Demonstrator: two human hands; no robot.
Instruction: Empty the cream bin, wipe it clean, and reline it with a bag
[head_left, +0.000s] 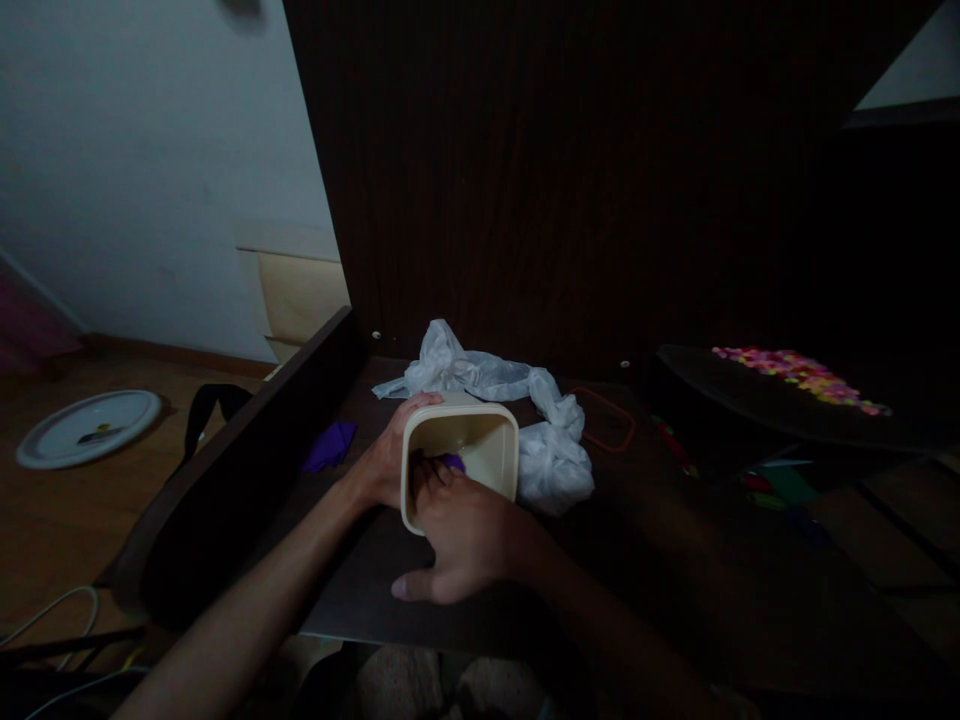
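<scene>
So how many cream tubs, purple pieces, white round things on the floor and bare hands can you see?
Cream plastic tub: 1
Small purple pieces: 2 (one left of the tub, one inside it)
White round plate or lid: 1
Bare hands: 2 (left hand, right hand)
Total: 6

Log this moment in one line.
Left hand: against cream plastic bin's outer side | Right hand: fingers inside, thumb outside | Bin: mouth toward camera, purple piece inside | Nearby: white plastic bag, second purple piece
</scene>
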